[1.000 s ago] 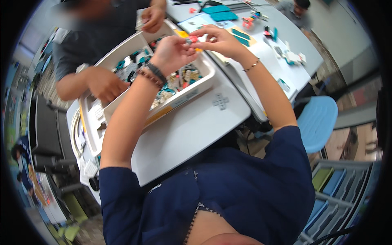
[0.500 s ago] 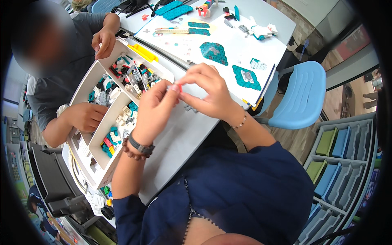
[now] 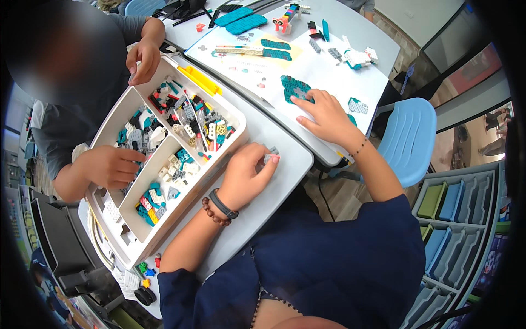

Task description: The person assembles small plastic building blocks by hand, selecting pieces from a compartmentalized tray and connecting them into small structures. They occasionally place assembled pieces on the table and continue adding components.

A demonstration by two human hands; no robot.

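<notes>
My left hand (image 3: 246, 174) is over the grey table beside the parts bin, its thumb and forefinger closed on a small grey building piece (image 3: 270, 158). What else the pinch may hold is too small to make out. Another grey piece (image 3: 274, 149) lies by those fingertips. My right hand (image 3: 330, 119) reaches over the printed sheet with fingers apart. Its fingertips are at the lower edge of a teal studded plate (image 3: 290, 88) with a grey cross-shaped part on it. A second teal plate (image 3: 352, 119) is mostly hidden behind this hand.
A white divided bin (image 3: 241, 127) holds several mixed building pieces. Across it, another person has one hand (image 3: 112, 166) over a compartment and one (image 3: 144, 59) at the rim. A small red-headed model (image 3: 283, 22) and white parts (image 3: 360, 57) sit farther back. A blue chair (image 3: 408, 134) stands right.
My hands, together over the table before, have parted. The right moved right to the teal plate; the left lowered toward the grey pieces on the table. The view has shifted slightly.
</notes>
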